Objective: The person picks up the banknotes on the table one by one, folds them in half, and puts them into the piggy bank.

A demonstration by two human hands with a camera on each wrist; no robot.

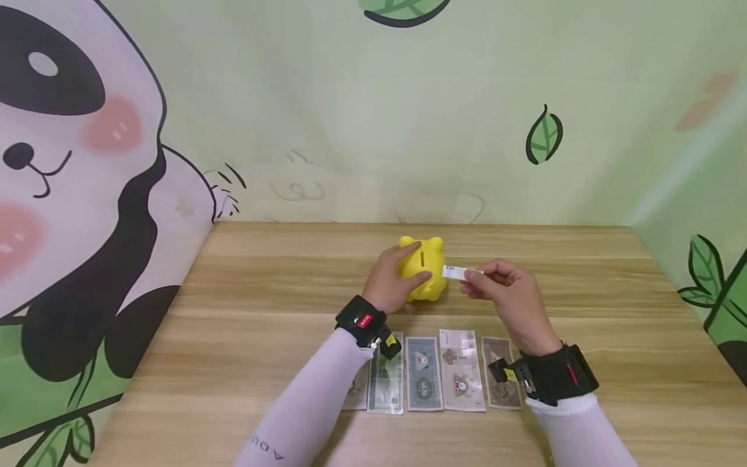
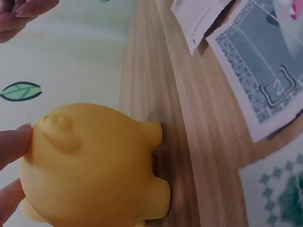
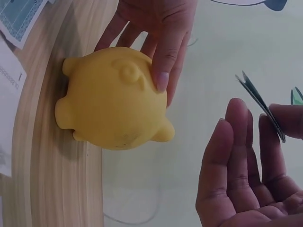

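A yellow piggy bank (image 1: 434, 257) stands on the wooden table, its dark slot facing up. My left hand (image 1: 389, 280) grips it from the left, thumb on the near side and fingers across the top; in the right wrist view that hand (image 3: 165, 33) wraps its rear end, beside the curly tail. Between thumb and index finger, my right hand (image 1: 516, 295) pinches a folded banknote (image 1: 452, 272), just right of the piggy bank and apart from it. Seen edge-on in the right wrist view, the folded banknote (image 3: 258, 101) shows its layers slightly spread at the tip.
Nearer the person, several flat banknotes lie in a row: a green one (image 1: 386, 389), a blue one (image 1: 425, 373), a pale one (image 1: 462, 370) and a brown one (image 1: 500, 350). The left forearm partly covers another. Behind the table (image 1: 280, 259) hangs a panda-printed backdrop (image 1: 327, 117).
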